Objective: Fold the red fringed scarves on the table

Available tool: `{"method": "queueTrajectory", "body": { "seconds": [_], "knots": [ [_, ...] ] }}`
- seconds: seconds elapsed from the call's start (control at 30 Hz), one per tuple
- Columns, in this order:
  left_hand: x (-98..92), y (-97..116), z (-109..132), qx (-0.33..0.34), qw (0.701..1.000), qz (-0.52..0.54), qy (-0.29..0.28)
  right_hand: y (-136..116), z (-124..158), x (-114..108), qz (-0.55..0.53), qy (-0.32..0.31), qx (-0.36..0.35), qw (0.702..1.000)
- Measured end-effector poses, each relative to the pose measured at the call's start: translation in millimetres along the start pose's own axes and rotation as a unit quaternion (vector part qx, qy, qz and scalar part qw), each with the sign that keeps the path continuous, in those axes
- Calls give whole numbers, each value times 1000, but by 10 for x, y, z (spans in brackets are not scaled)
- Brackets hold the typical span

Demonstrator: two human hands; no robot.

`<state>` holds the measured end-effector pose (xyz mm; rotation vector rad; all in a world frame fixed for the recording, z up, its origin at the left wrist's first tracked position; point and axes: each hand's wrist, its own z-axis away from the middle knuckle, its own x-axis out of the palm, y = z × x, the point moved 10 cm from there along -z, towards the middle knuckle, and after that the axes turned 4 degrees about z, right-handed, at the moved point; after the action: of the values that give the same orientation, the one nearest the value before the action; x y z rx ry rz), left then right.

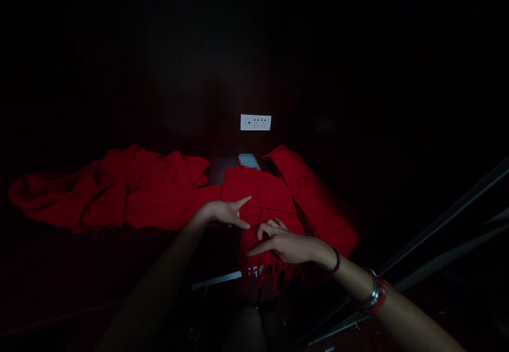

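A red fringed scarf [260, 187] lies partly folded on a dark surface, its tassels hanging over the near edge. My left hand [227, 213] is over its left part, with thumb and forefinger spread apart. Just right of it, my right hand [280, 242] is over the fringed end; its thumb is stretched out and its fingers are bent but apart. Neither hand visibly pinches the cloth, though some fingertips are hard to see in the dim light. My right wrist has a dark band and a silvery bangle.
More rumpled red cloth [155, 193] spreads to the left, and another red length [314, 195] slopes down on the right. Behind are a pale blue blurred item [248, 161] and a white wall socket [255, 122]. A pale edge [449, 214] runs diagonally at right.
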<state>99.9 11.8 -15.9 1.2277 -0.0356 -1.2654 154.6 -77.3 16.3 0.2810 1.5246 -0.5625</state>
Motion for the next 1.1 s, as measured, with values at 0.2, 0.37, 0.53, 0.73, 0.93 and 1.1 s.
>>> {"method": "queueTrajectory", "body": {
  "seconds": [0.2, 0.37, 0.53, 0.73, 0.93, 1.1],
  "knots": [
    [-155, -33, -1, -41, 994, -54, 86, -27, 48, -92, -48, 30, -59, 997],
    [-112, 11, 6, -19, 994, -74, 81, 274, 59, -175, 14, 116, 48, 992],
    [-514, -65, 16, 3, 977, -57, 205, 669, 197, -341, 140, 228, 194, 944],
    [-943, -444, 144, -167, 881, -174, 406, 943, 142, -248, 211, 185, 226, 933],
    [-786, -724, -15, -227, 918, -125, 301, 1065, 149, -170, 216, 118, 220, 944],
    [-836, -754, 59, -259, 907, -111, 314, 1216, 6, -459, 105, 101, 202, 968]
  ]
}}
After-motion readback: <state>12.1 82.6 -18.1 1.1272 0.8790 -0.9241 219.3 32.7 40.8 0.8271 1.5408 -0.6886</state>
